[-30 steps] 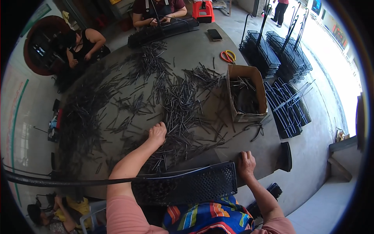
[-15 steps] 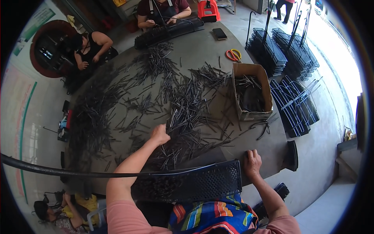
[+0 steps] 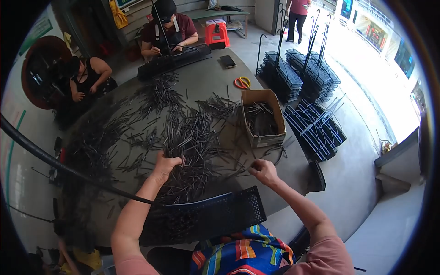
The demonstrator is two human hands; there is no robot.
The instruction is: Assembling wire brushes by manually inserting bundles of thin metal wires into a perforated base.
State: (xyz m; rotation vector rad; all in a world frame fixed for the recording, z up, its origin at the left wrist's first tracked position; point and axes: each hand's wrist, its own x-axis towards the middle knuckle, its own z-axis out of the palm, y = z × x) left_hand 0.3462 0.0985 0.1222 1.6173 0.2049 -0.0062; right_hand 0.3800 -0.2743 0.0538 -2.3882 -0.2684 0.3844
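Now that our right hand [image 3: 263,172] has left the edge of the counter [image 3: 208,80], it joins our left hand [image 3: 165,167] at the dark strips [image 3: 190,134] there — fingers curled, though we cannot tell what they hold.

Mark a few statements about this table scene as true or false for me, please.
1. Scissors lie on the table, just beyond the cardboard box. True.
2. The scissors have blue handles. False: they are red and yellow.
3. The left hand is at the pile of dark sticks, and the right hand is apart from it. True.
4. The right hand is inside the cardboard box. False: it is outside, nearer the person.
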